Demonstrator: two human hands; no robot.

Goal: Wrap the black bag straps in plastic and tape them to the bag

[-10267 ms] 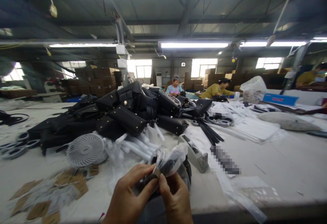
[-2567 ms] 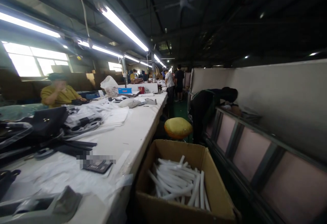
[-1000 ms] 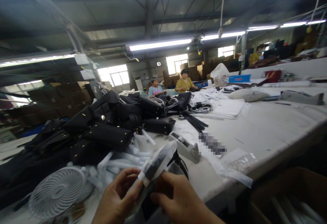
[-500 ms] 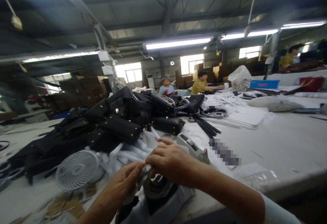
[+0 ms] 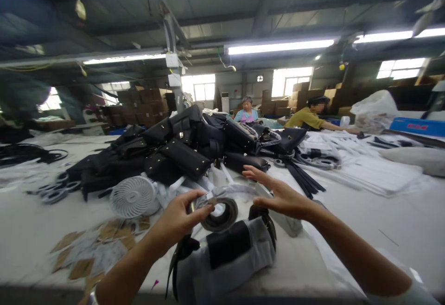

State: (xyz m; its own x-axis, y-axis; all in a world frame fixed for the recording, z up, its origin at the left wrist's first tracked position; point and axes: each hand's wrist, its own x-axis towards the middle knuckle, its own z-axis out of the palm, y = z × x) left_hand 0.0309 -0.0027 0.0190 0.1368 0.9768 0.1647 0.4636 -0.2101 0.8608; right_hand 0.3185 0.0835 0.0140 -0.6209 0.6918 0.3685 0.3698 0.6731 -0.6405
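Note:
My left hand (image 5: pixel 181 219) is pinched on one end of a coiled black strap in a clear plastic sleeve (image 5: pixel 220 210), held just above the table. Out to the right of the coil, my right hand (image 5: pixel 278 193) has its fingers stretched out and its palm down, close to the sleeve's far end; whether it touches is unclear. Below the coil lies a black bag part-wrapped in grey-white cloth (image 5: pixel 229 254), near the table's front edge. The right hand partly hides a grey tape dispenser (image 5: pixel 290 224).
A heap of black handbags (image 5: pixel 181 152) fills the table's middle, with a small white fan (image 5: pixel 132 197) and white rolled tubes in front. Brown tags (image 5: pixel 100 240) lie at front left. Two people sit across the table (image 5: pixel 365 212). White sheets and black straps lie at right.
My head has turned back from the aisle and the cardboard box to the table. In the last half second my right hand left the strap and stretched open to the right.

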